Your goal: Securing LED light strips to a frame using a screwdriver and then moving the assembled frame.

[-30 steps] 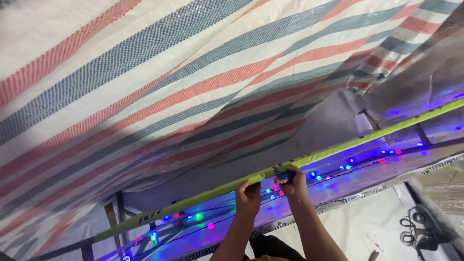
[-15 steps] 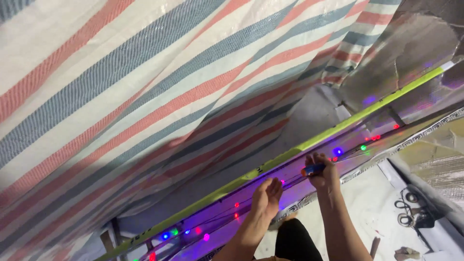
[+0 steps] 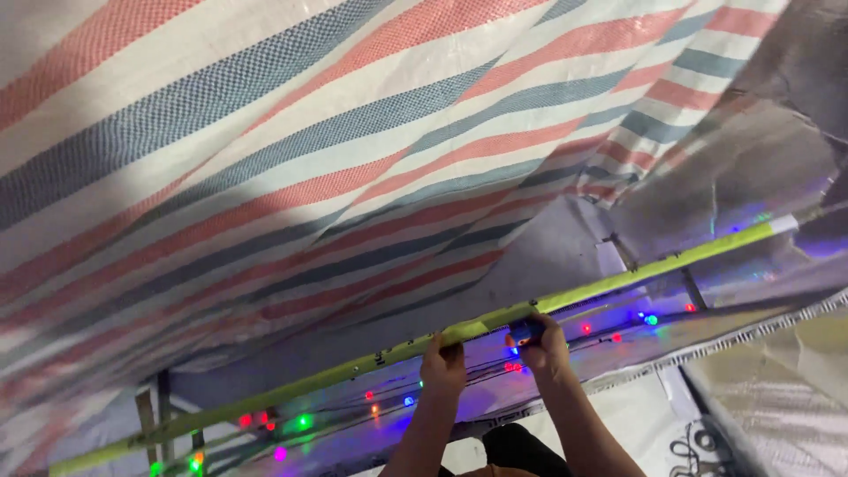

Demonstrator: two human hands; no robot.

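A long yellow-green pole (image 3: 618,281) runs diagonally under a red, blue and white striped tarp (image 3: 291,159). My left hand (image 3: 442,364) reaches up and grips the pole from below. Just to its right, my right hand (image 3: 545,346) is closed on a small dark object with a blue glow (image 3: 525,332), held against the pole. A string of coloured lights (image 3: 609,334) hangs along and below the pole, glowing red, green and blue.
A grey silvery sheet (image 3: 742,168) covers the upper right. A silver foil-edged panel (image 3: 777,389) lies at lower right. Dark metal frame struts (image 3: 162,406) stand at lower left. A dark coil of cable (image 3: 702,450) lies below on a pale surface.
The view has swung, so the pole and lights sit differently in frame. My hands have stayed on the pole, the left now gripping it closer to the right hand.
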